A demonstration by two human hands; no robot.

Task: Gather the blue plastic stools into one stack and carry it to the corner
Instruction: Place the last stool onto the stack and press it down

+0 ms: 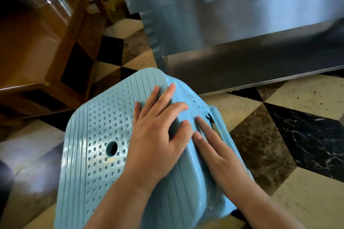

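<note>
Our left hand (pixel 156 135) and right hand (pixel 214 147) press flat, fingers spread, on the blue stool (pixel 96 135); stacking seems underway, carrying remains.

The pale blue perforated plastic stool seat (pixel 96 145) ran off the bottom edge, and its legs were hidden beneath it, so whether other stools sat under it could not be told. The left hand (pixel 154 135) covered part of the seat; the right hand (pixel 214 147) hid part of its side. A blue shape mirrored in the brushed steel cabinet panel (pixel 260 24) was smeared. The brown wooden furniture (pixel 37 42) was blurred and cut off at the left edge.
</note>
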